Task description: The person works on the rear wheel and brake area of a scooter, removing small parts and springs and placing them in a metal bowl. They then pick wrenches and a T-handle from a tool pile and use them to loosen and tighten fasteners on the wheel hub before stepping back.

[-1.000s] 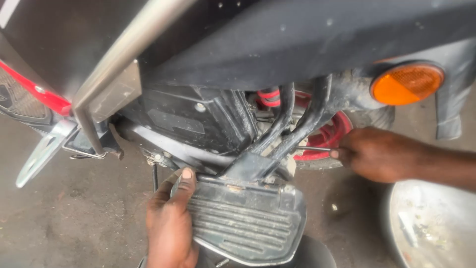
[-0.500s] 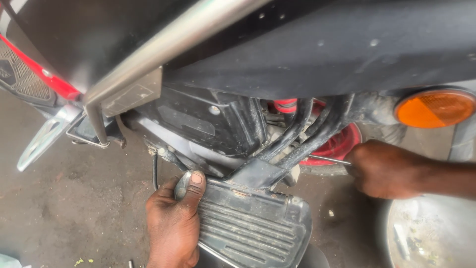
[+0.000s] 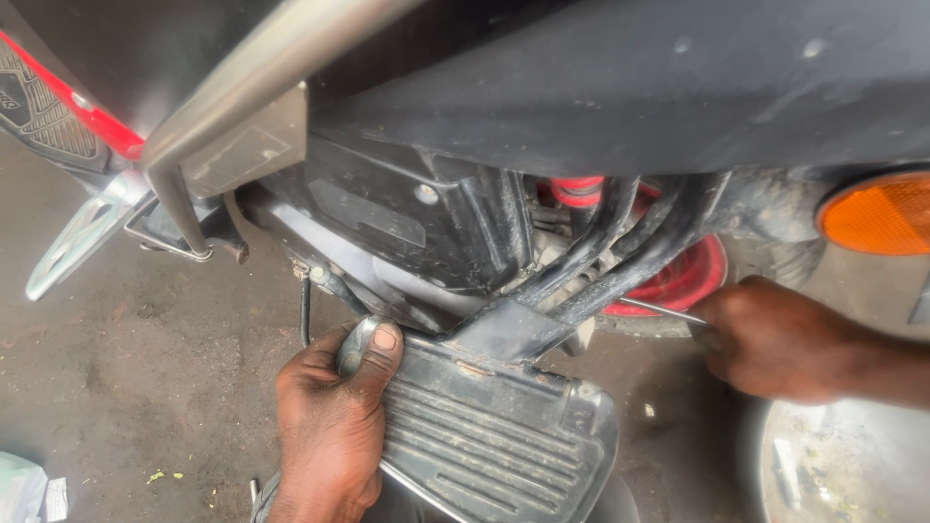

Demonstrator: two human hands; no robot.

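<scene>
The ribbed black footboard (image 3: 484,436) hung low at the side of the motorcycle, just under the forked black bracket (image 3: 513,329) that carried it, its grooved face tilted up toward the camera. The left hand (image 3: 329,426) was closed over the footboard's near corner, the thumb (image 3: 380,351) pressed flat on the rounded metal rim and the fingers curled around the edge beneath. To the right, the right hand (image 3: 775,339) was clenched around a thin metal rod (image 3: 664,310), whose free end pointed in toward the bracket tubes; I could not tell where its tip met them. Behind the tubes showed the red wheel rim (image 3: 688,281) and a red spring coil (image 3: 576,189). Above lay the dark side panel (image 3: 417,223) and the underside of the black seat (image 3: 630,77), with a grey grab rail (image 3: 252,97) slanting across the upper left. An orange indicator lens (image 3: 877,213) sat at the right edge. A pale round pan (image 3: 843,465) rested on the concrete floor (image 3: 145,387) by the right wrist.
</scene>
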